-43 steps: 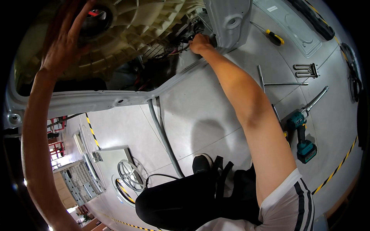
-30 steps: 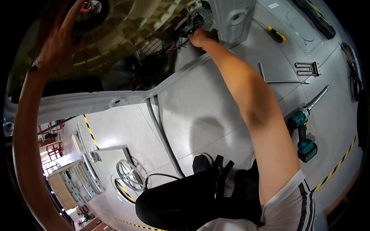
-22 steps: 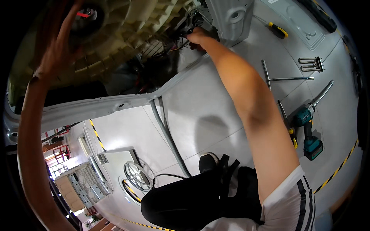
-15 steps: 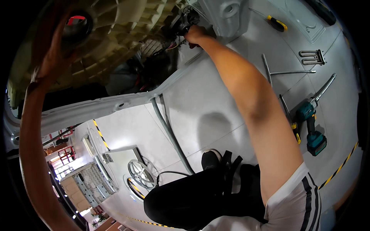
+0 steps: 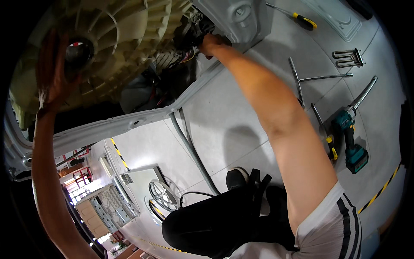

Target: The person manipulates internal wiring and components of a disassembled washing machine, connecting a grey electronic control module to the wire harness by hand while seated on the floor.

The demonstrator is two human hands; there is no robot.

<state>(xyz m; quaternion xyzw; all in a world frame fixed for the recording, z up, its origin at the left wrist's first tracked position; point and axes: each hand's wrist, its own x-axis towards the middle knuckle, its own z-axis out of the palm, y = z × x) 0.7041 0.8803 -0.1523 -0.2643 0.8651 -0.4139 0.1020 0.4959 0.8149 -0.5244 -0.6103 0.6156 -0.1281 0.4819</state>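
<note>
Facing the cream ribbed tub [image 5: 125, 39], the left hand [image 5: 54, 75] is held up just beside the dark central ring [image 5: 89, 55], its fingers stretched out and its grasp left apart; whether the tub is pressed cannot be told. The tub is seated inside the grey metal frame [image 5: 108, 123], by whose lower edge it is bordered. The right hand [image 5: 212, 45] is placed at the inner corner of the frame, beside the dark mechanical part [image 5: 193, 34] and below the grey side panel [image 5: 241, 19]. Its fingers are partly hidden there, so it cannot be told whether they are clamped on that part. Thin coloured wires [image 5: 187, 57] are seen near it, on the tub side.

A grey hose [image 5: 189, 144] is run from the frame's edge across the tiled floor [image 5: 207, 112]. To the right, a yellow-and-black screwdriver [image 5: 305, 21], a looped metal heating element [image 5: 348, 58], a T-shaped metal wrench [image 5: 321, 78] and a teal cordless driver [image 5: 345, 121] are laid out apart. A second screwdriver [image 5: 331, 146] is set just beside the driver. At lower left, a spoked grey wheel [image 5: 163, 194] is rested on a pale panel [image 5: 142, 172].
</note>
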